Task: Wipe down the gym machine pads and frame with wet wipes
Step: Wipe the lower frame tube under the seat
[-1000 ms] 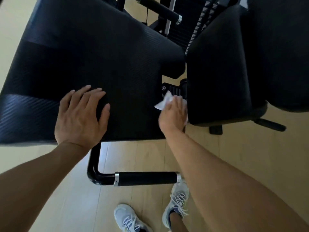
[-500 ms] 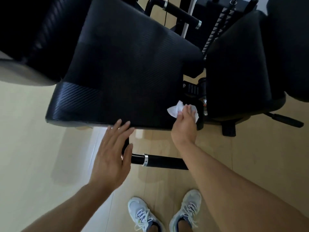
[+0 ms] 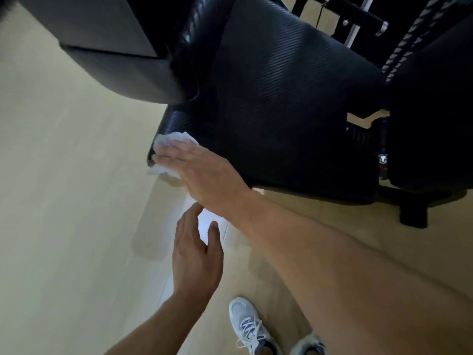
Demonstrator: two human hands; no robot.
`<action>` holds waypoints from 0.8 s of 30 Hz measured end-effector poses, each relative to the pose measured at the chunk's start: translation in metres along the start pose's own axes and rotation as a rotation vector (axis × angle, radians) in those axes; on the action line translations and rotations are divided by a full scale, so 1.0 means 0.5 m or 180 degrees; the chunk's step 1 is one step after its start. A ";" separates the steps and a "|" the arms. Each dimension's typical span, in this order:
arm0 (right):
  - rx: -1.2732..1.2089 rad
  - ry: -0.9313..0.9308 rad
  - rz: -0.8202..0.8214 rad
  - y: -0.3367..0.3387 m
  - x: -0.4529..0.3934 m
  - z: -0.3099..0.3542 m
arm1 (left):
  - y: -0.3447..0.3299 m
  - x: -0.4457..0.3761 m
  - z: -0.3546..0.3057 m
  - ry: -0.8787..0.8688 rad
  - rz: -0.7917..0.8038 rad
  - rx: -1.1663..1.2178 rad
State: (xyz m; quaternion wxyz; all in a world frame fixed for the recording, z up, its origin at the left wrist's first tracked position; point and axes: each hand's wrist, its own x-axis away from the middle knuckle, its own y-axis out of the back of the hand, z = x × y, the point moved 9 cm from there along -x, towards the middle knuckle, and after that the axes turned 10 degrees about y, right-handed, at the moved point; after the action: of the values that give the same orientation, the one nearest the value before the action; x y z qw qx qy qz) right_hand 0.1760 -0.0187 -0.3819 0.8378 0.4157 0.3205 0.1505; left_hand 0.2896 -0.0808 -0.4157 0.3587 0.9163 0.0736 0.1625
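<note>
1. Nearest to me, at the bottom of the frame, stood my white shoes (image 3: 247,326) on the pale wood floor (image 3: 64,201).

2. Just above them, lower centre, my left hand (image 3: 195,254) hung in the air with its fingers straight and relaxed, gripping nothing and touching nothing. It sat just beneath my right wrist, off the machine.

3. My right forearm ran up from the lower right to centre left, where my right hand (image 3: 202,172) lay flat. Its fingers were stretched out straight, not curled, pressing the wet wipe (image 3: 169,143) against the pad.

4. The wet wipe was crumpled under my fingertips at the near left corner of the seat pad (image 3: 281,106), centre left of the frame, with bits of it showing above and below my fingers and hanging over the pad's edge.

5. I judged the step in hand to be wiping the seat pad's front edge and left corner.

6. Farther on, the right-hand pad (image 3: 430,111) and the frame bars (image 3: 358,19) at the upper right, and the big dark pad (image 3: 107,42) at the upper left, lay untouched by either hand.

7. The next move, as I saw it, called for keeping flat pressure, sweeping back across the textured pad, then on to the other pads and frame.
</note>
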 end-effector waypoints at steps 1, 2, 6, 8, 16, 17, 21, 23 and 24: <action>-0.0374 -0.0291 -0.0176 0.024 0.045 -0.016 | -0.002 0.004 -0.003 0.0021 0.0045 0.0025; -0.0716 -0.0677 -0.0281 0.051 0.095 -0.037 | -0.007 0.010 -0.005 0.0035 0.0110 0.0037; -0.1378 -0.1967 -0.0407 0.161 0.302 -0.075 | -0.055 0.057 0.000 0.0259 0.0362 0.0217; -0.1544 -0.2031 -0.0227 0.167 0.384 -0.042 | -0.085 0.089 0.006 0.0451 0.0423 0.0359; -0.1348 -0.2493 -0.0197 0.133 0.492 -0.018 | -0.137 0.172 0.030 0.1014 0.0428 0.0840; -0.1275 -0.2580 -0.0183 0.127 0.488 -0.028 | -0.139 0.177 0.030 0.1013 0.0432 0.0834; -0.0468 -0.2376 0.0704 0.092 0.478 -0.033 | -0.143 0.194 0.040 0.1049 0.0428 0.0797; -0.0069 -0.2244 0.0961 0.105 0.510 -0.039 | -0.147 0.206 0.047 0.1105 0.0459 0.0769; 0.0047 -0.2279 0.1026 0.115 0.535 -0.046 | -0.149 0.213 0.050 0.1127 0.0478 0.0759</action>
State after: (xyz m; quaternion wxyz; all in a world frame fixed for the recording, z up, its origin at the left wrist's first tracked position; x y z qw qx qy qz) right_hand 0.3622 0.1687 -0.4566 0.8592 0.4929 -0.0603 0.1233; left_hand 0.3968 -0.0153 -0.4576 0.2162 0.9122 0.0857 0.3373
